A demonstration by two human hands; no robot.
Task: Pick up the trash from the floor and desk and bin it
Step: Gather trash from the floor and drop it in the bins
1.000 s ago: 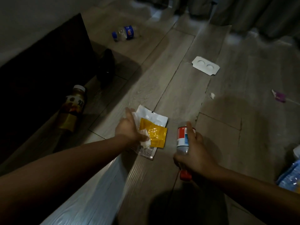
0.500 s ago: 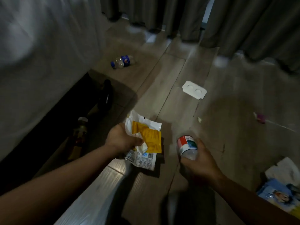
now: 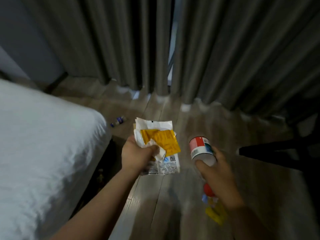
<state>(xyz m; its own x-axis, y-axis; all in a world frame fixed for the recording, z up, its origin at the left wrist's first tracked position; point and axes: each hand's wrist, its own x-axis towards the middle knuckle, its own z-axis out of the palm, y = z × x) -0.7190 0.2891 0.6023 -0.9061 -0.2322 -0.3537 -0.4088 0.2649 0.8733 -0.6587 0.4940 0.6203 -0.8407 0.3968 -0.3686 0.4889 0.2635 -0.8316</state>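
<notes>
Two grey curtains reach the wood floor beside a white bed.

I count two hands: left hand and right hand. I see two bottles: red bottle and blue bottle. There are two wrappers, white wrapper and yellow wrapper, and one bed.

A bed with a white sheet filled the left side, its dark base in shadow beneath. Grey curtains hung in heavy folds across the back, reaching down to the floor of pale wood-look planks. A narrow gap between the curtains showed a strip of light. A grey wall stood at far left. Black furniture, blurred, jutted in from the right.
</notes>
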